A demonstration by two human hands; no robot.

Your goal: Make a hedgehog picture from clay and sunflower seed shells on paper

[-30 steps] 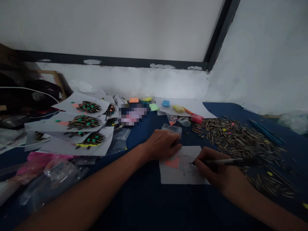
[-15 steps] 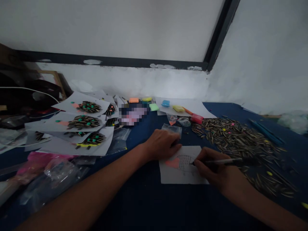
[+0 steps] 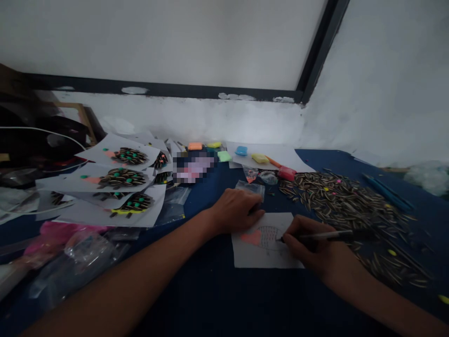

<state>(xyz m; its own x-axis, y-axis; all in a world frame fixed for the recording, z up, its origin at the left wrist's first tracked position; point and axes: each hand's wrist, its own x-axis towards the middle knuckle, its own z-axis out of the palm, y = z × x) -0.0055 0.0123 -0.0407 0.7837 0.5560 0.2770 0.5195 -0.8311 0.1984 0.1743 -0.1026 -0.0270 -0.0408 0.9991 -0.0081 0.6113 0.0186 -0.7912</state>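
A small white paper (image 3: 245,255) lies on the blue tablecloth, bearing an oval outline filled with dark rows of marks and a salmon-pink patch on its left side. My left hand (image 3: 236,210) rests palm down on the paper's upper left edge, its thumb apart from the bent fingers. Between the closed fingertips of my right hand (image 3: 308,243) is a pen (image 3: 328,235), dark at the back end. Its tip meets the right part of the oval. The paper's right edge is partly hidden under that hand.
A wide heap of striped sunflower seeds (image 3: 347,201) spreads at right, near a blue pen-like tool (image 3: 389,192). Papers with seed hedgehogs (image 3: 122,179) are stacked at left above plastic bags (image 3: 80,262). Wrapped clay packs (image 3: 241,150) sit along the back, by the wall.
The pen tip has shifted very slightly at the oval's right part. My left hand has stayed in place, and the paper looks almost unmoved.
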